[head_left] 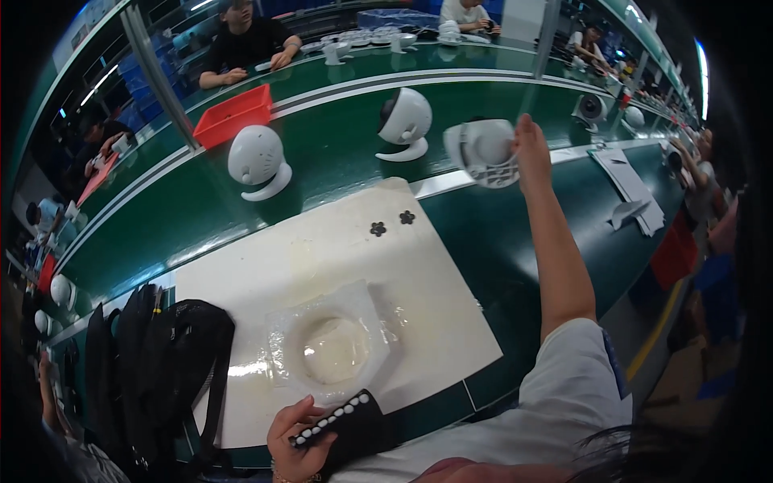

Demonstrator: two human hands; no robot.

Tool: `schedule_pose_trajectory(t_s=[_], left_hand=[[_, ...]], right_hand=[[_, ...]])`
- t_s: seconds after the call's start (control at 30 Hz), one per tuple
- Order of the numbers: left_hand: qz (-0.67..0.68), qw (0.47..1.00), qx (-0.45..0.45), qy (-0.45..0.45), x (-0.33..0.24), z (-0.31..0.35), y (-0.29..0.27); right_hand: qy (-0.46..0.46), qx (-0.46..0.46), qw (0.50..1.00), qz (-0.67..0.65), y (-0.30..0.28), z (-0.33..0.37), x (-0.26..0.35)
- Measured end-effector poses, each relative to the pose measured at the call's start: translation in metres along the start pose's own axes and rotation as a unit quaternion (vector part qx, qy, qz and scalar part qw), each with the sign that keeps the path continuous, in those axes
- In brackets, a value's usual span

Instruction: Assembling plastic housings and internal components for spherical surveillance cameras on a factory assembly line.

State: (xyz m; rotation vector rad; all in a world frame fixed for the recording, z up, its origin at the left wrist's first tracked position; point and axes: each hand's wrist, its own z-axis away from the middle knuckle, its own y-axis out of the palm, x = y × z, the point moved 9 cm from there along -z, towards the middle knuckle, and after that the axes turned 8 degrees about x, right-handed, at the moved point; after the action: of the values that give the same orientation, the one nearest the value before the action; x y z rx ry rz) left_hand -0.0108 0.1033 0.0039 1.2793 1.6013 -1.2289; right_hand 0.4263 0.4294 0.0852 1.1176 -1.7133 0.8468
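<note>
My right hand (531,157) is stretched far out over the belt. Its fingers are at the right edge of a white plastic housing (485,151), which has a rounded hollow and a grille of slots and is slightly blurred. My left hand (299,441), low near the table's front edge, is closed round a black object with a row of white round spots (332,420); its kind I cannot make out. Just beyond that hand sits a white block with a round hollow (334,346), wrapped in shiny clear film. Two small black flower-shaped pieces (392,224) lie on the cream board (322,249).
Round white fan-like units on curved stands (258,157) (405,121) stand on the green belt (330,121), near a red bin (233,117). A black bag (173,346) lies left of the block. White sheets (632,189) lie at right. Across the belt, other people work.
</note>
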Motion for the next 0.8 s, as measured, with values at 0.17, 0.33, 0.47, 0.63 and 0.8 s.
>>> schedule_pose_trajectory(t_s=[0.17,0.33,0.47,0.63,0.8], left_hand=[[-0.036,0.997,0.061,0.03,0.011,0.016,-0.005],[-0.357,0.91,0.04,0.205,-0.021,0.027,0.004],[-0.226,0.963,0.061,0.137,0.008,0.026,-0.01],[-0.111,0.992,0.052,-0.01,-0.005,-0.007,-0.005],[-0.084,0.989,0.109,-0.048,-0.002,-0.004,-0.004]], right_hand=[[0.011,0.275,0.95,-0.15,0.096,0.106,0.09],[0.117,0.492,0.86,-0.066,0.182,0.212,0.12],[0.081,0.57,0.817,0.0,0.211,0.247,0.145],[0.047,0.647,0.76,0.027,0.249,0.234,0.097],[-0.181,0.497,0.814,0.241,0.335,0.135,0.03]])
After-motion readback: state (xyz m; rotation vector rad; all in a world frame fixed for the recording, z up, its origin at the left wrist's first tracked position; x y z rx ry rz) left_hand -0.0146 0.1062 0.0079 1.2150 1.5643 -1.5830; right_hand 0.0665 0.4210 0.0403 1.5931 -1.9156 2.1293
